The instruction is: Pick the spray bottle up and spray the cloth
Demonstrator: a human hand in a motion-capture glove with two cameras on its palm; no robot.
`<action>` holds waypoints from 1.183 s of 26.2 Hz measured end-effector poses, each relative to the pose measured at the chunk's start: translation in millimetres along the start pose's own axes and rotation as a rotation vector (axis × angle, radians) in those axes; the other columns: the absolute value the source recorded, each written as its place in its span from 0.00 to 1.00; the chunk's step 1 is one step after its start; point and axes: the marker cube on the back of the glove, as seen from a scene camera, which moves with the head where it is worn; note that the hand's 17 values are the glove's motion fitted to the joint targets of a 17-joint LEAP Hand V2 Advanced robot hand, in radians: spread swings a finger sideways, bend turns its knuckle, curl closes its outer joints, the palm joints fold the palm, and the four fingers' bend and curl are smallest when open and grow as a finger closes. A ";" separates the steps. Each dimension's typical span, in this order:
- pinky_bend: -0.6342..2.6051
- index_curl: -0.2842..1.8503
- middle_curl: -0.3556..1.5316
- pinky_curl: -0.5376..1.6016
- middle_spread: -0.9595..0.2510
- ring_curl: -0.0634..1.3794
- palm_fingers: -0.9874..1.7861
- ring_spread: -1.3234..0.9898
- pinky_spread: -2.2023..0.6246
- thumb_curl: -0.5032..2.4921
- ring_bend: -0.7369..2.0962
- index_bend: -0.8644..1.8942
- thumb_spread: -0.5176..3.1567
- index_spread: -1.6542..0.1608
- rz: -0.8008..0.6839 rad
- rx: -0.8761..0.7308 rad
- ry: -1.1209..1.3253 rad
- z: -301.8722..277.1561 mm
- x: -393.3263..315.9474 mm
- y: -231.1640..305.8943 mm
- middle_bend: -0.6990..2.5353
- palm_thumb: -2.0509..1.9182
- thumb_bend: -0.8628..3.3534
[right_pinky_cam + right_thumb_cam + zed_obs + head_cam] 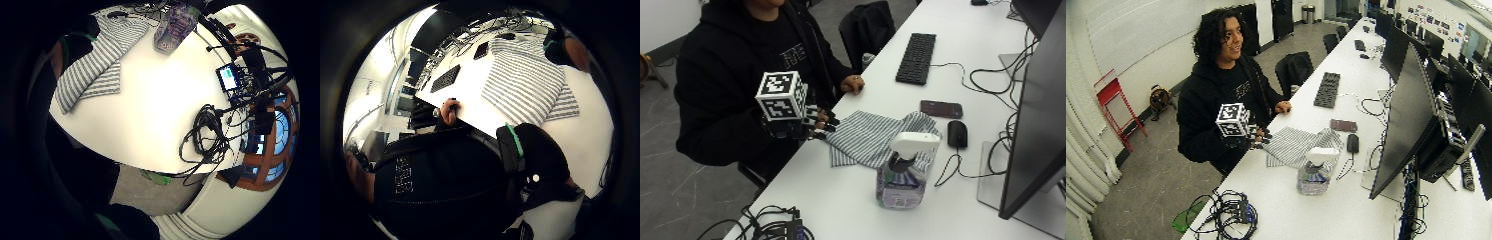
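Grey-striped cloth, white-capped purple-labelled spray bottle, white table

The scene is viewed in the outside view from above and across the white table, close in, and from higher and further back in the wide outside view, where the room's length is taken in. The table is looked down on from well above in the little finger side palm view, while the person's dark torso is faced closely in the thumb side view. The striped cloth is shared by all four views, the spray bottle by three.
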 end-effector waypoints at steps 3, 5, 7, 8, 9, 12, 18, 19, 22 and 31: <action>0.30 0.20 0.24 0.31 0.74 0.14 0.61 0.53 0.80 0.20 0.39 0.41 0.30 0.79 -0.001 -0.002 0.002 0.1 0.0 0.4 0.29 0.62 0.27; 0.30 0.21 0.25 0.32 0.73 0.17 0.61 0.53 0.81 0.21 0.39 0.41 0.33 0.77 0.000 -0.004 0.002 0.2 0.1 1.0 0.29 0.63 0.27; 0.30 0.23 0.27 0.33 0.72 0.18 0.60 0.52 0.81 0.21 0.39 0.40 0.35 0.76 0.001 -0.004 0.001 0.2 0.7 2.1 0.28 0.63 0.27; 0.30 0.23 0.27 0.34 0.72 0.19 0.60 0.52 0.81 0.21 0.39 0.40 0.36 0.75 0.001 -0.005 0.001 -0.4 1.5 3.7 0.28 0.63 0.27; 0.30 0.24 0.28 0.34 0.72 0.19 0.60 0.52 0.81 0.21 0.39 0.40 0.37 0.75 -0.001 -0.007 0.001 -1.7 2.9 7.7 0.28 0.63 0.27; 0.29 0.25 0.29 0.35 0.71 0.20 0.60 0.51 0.81 0.22 0.39 0.39 0.40 0.74 -0.005 -0.011 0.001 -8.7 8.1 30.4 0.28 0.64 0.26; 0.29 0.26 0.30 0.36 0.71 0.22 0.60 0.51 0.81 0.23 0.39 0.38 0.43 0.72 0.022 -0.008 0.005 -0.2 8.6 -5.7 0.27 0.64 0.26; 0.29 0.26 0.31 0.36 0.71 0.22 0.60 0.51 0.81 0.23 0.38 0.38 0.43 0.72 0.021 -0.012 0.003 -0.7 9.7 -5.1 0.27 0.64 0.26; 0.29 0.27 0.31 0.37 0.70 0.22 0.59 0.50 0.81 0.23 0.38 0.38 0.44 0.72 0.026 -0.019 -0.005 -0.5 13.5 -6.4 0.27 0.64 0.25; 0.29 0.27 0.33 0.38 0.68 0.23 0.57 0.50 0.82 0.24 0.36 0.37 0.45 0.71 0.087 0.013 0.083 -20.0 54.1 -28.9 0.27 0.64 0.23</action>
